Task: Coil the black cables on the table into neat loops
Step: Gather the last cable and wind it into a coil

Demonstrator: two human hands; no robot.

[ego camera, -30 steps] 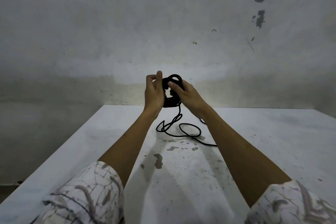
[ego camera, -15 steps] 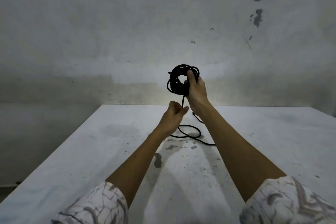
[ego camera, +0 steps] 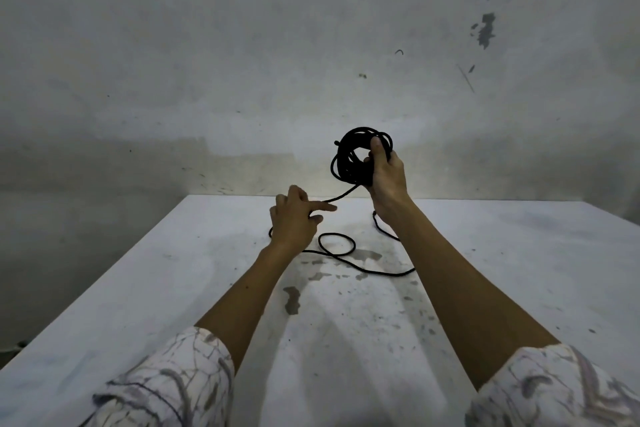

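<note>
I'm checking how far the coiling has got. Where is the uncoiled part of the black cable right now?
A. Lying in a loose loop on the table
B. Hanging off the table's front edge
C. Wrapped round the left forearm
A: the loose cable lies looped on the table, below the coil held up by the right hand.

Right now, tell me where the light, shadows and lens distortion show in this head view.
Head view: a bright patch lights the wall behind the coil that the right hand grips; soft arm shadows fan across the table towards the camera; the wide lens bows the table's far edge; the left hand, holding the cable, looks sharp.
</note>
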